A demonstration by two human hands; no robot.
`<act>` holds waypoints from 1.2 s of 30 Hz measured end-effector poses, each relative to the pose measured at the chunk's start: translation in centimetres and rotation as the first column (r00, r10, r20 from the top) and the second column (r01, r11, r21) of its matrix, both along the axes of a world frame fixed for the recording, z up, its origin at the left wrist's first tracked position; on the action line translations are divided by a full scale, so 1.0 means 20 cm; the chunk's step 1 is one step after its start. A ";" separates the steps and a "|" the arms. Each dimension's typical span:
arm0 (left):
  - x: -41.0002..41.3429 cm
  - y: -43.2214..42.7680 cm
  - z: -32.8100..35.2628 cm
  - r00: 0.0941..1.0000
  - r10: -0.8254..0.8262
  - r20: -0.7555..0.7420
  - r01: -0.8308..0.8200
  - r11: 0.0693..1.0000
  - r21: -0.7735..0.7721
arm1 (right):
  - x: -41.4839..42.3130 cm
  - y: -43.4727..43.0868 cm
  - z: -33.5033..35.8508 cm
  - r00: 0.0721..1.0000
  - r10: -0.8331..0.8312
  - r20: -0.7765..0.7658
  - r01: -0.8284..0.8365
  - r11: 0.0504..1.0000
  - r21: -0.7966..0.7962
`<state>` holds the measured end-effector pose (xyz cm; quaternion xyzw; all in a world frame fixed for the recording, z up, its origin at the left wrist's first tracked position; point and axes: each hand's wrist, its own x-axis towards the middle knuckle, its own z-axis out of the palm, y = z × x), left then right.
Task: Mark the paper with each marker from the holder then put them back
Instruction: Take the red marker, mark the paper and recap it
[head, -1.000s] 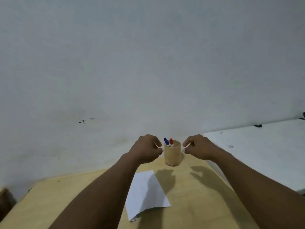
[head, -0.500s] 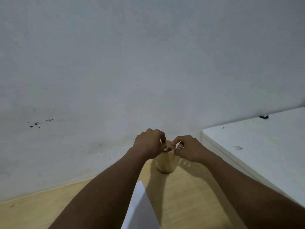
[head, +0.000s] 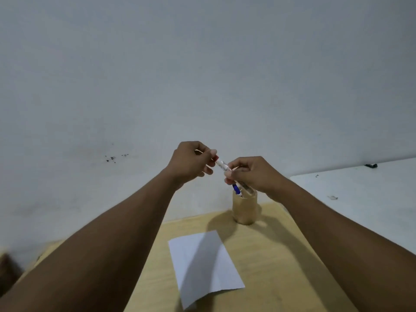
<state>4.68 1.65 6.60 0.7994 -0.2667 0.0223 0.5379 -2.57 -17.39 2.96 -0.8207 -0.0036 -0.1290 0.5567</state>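
A tan cylindrical holder (head: 245,208) stands on the wooden table (head: 281,266) near the wall. A blue marker (head: 237,190) leans in it. Above the holder I hold a white marker with a red cap (head: 221,164) tilted between both hands. My left hand (head: 191,161) pinches its red-capped end. My right hand (head: 252,174) grips its lower barrel. A white sheet of paper (head: 202,264) lies flat on the table in front of the holder, partly shaded by my arms.
A pale wall rises right behind the table. A white surface (head: 360,199) adjoins the table on the right, with a small dark object (head: 371,165) at its far edge. A dark object (head: 6,273) sits at the lower left.
Both hands closed in over the holder, then rose with the red-capped marker held between them. The view has tilted down, so more of the table and paper shows.
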 end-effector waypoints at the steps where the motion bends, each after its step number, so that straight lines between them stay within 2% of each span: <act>1: -0.01 0.07 0.00 0.998 -0.004 -0.057 0.003 1.000 -0.026 | -0.02 0.05 0.03 0.999 0.039 -0.007 -0.039 0.998 0.045; 3: -0.03 0.21 -0.03 0.984 -0.020 -0.176 0.008 0.997 -0.071 | -0.04 0.14 0.06 0.990 0.138 -0.043 -0.129 0.979 0.160; 5: -0.04 0.34 -0.09 0.953 -0.036 -0.301 -0.012 0.987 -0.157 | -0.05 0.22 0.06 0.963 0.261 -0.065 -0.223 0.911 0.346; 8: -0.04 0.47 -0.23 0.896 -0.040 -0.443 -0.103 0.950 -0.295 | -0.04 0.38 -0.03 0.916 0.401 -0.031 -0.285 0.701 0.653; 10: -0.05 0.52 -0.33 0.858 -0.030 -0.512 -0.153 0.938 -0.311 | -0.01 0.49 -0.13 0.921 0.390 -0.020 -0.248 0.623 0.742; 15: -0.05 0.58 -0.55 0.794 0.012 -0.608 -0.148 0.973 -0.175 | 0.12 0.72 -0.37 0.956 0.245 -0.162 -0.068 0.721 0.690; 18: 0.00 0.60 -0.64 0.794 0.036 -0.606 -0.199 0.959 -0.204 | 0.18 0.72 -0.41 0.948 0.284 -0.147 -0.129 0.761 0.635; 20: 0.05 0.66 -0.68 0.783 0.072 -0.617 -0.291 0.920 -0.261 | 0.22 0.66 -0.41 0.944 0.305 -0.124 -0.177 0.786 0.592; 22: 0.09 0.76 -0.75 0.823 0.196 -0.533 -0.347 0.917 -0.198 | 0.26 0.56 -0.40 0.951 0.287 -0.116 -0.176 0.809 0.561; 24: 0.12 0.86 -0.83 0.898 0.349 -0.268 -0.345 0.936 0.063 | 0.29 0.48 -0.40 0.952 0.266 -0.149 -0.151 0.836 0.528; 26: 0.13 0.88 -0.91 0.940 0.339 -0.044 -0.305 0.891 0.335 | 0.32 0.45 -0.44 0.945 0.252 -0.208 -0.123 0.864 0.488; 28: 0.13 0.84 -0.97 0.960 0.277 0.038 -0.261 0.840 0.476 | 0.34 0.49 -0.51 0.950 0.211 -0.229 -0.098 0.901 0.422; 32: 0.09 0.72 -1.08 0.946 0.245 0.214 -0.325 0.754 0.571 | 0.37 0.63 -0.70 0.972 0.105 -0.209 -0.037 0.951 0.305; 36: 0.08 0.70 -1.17 0.921 0.251 0.299 -0.374 0.788 0.489 | 0.43 0.70 -0.84 0.961 0.054 -0.273 0.029 0.956 0.292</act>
